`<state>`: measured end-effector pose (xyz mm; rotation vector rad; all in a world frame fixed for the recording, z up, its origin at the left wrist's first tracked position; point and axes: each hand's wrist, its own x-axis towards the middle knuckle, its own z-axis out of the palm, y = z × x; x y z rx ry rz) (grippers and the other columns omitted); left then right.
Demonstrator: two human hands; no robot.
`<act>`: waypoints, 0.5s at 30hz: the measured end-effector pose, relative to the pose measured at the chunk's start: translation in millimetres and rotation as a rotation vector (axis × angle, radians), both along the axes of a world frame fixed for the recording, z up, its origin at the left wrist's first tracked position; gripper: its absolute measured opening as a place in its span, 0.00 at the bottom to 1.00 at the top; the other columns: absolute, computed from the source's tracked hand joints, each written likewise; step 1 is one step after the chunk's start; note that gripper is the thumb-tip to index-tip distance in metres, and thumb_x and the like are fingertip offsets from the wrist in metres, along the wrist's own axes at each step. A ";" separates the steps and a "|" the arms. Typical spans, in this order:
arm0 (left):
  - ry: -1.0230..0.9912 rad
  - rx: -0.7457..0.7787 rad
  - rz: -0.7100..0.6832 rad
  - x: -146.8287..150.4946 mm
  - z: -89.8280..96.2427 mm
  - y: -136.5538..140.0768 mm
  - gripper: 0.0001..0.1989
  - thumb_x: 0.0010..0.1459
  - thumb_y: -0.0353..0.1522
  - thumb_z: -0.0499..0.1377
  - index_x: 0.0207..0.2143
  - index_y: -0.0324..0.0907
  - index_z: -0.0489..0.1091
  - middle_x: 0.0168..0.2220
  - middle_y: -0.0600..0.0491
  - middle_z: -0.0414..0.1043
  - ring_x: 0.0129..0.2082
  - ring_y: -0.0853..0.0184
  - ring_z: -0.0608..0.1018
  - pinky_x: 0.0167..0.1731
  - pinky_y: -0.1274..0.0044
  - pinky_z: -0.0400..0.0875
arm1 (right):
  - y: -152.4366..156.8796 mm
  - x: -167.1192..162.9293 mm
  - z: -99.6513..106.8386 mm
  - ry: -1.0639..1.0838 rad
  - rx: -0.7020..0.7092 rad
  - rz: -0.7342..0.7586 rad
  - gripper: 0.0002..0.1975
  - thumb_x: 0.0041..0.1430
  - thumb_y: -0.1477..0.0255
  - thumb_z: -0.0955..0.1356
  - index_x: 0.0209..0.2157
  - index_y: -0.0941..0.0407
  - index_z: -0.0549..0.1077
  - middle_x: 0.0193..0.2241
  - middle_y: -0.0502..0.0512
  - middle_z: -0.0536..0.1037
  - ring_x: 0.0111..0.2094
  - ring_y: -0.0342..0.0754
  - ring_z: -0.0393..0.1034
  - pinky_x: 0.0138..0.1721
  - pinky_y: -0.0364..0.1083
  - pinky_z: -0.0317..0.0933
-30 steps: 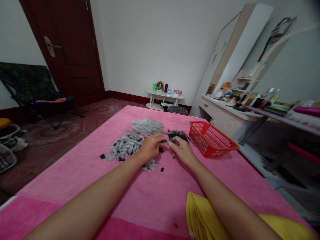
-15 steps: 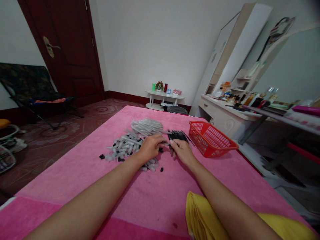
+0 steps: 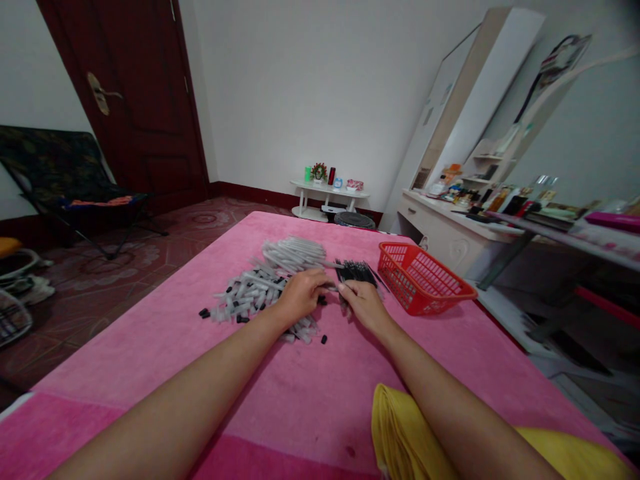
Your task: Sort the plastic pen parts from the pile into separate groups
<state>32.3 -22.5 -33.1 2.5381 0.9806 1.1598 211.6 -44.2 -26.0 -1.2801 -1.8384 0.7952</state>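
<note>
My left hand point(image 3: 304, 293) is closed, its fingertips pinching a thin pen part point(image 3: 331, 288) that spans the small gap between my hands. At its other end my right hand point(image 3: 364, 301) is closed on the same part. Whether it is a barrel or a whole pen is too blurred to tell. Beside and under my left hand spreads a heap of translucent pen caps point(image 3: 250, 293) with small black plugs among them. Behind it lies a stack of clear pen barrels point(image 3: 294, 253). A bunch of thin black pen refills point(image 3: 356, 269) lies just beyond my right hand.
A red plastic basket point(image 3: 425, 283) stands to the right on the pink cloth point(image 3: 200, 373) covering the table. Yellow fabric point(image 3: 405, 427) lies under my right forearm. One black plug point(image 3: 324, 339) sits apart in front of the heap. A cluttered dresser point(image 3: 450, 227) is farther right.
My hands stay in nearly the same place. The fingertips have shifted slightly closer together around the pen part; the piles look unchanged.
</note>
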 end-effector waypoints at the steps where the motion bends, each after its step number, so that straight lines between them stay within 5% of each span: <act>1: 0.023 0.010 -0.006 -0.1 0.8 -0.4 0.11 0.53 0.22 0.55 0.36 0.40 0.74 0.34 0.50 0.73 0.38 0.65 0.74 0.39 0.76 0.68 | 0.1 -0.8 -0.3 0.037 -0.054 0.004 0.21 0.58 0.58 0.60 0.19 0.57 0.64 0.12 0.49 0.68 0.11 0.40 0.61 0.13 0.38 0.52; 5: 0.099 0.063 0.003 -1.3 3.0 -2.4 0.15 0.51 0.20 0.54 0.38 0.42 0.73 0.35 0.49 0.73 0.39 0.65 0.74 0.38 0.76 0.68 | 1.0 -3.4 -1.9 0.160 -0.179 0.037 0.23 0.57 0.54 0.59 0.20 0.57 0.65 0.11 0.50 0.68 0.09 0.40 0.59 0.10 0.38 0.51; 10: 0.048 0.060 0.048 -2.9 2.2 -2.8 0.14 0.52 0.22 0.55 0.39 0.42 0.73 0.35 0.50 0.73 0.38 0.65 0.75 0.37 0.77 0.68 | -0.4 -4.1 -2.6 0.082 0.003 0.023 0.19 0.55 0.56 0.64 0.22 0.58 0.66 0.15 0.48 0.70 0.13 0.39 0.63 0.14 0.37 0.56; 15: 0.072 0.119 0.076 -8.1 4.2 -2.4 0.15 0.50 0.20 0.55 0.36 0.43 0.74 0.33 0.51 0.75 0.37 0.65 0.75 0.37 0.76 0.67 | -5.4 -8.6 -0.1 0.100 -0.140 0.094 0.25 0.57 0.52 0.59 0.20 0.58 0.66 0.13 0.50 0.70 0.11 0.41 0.62 0.12 0.39 0.55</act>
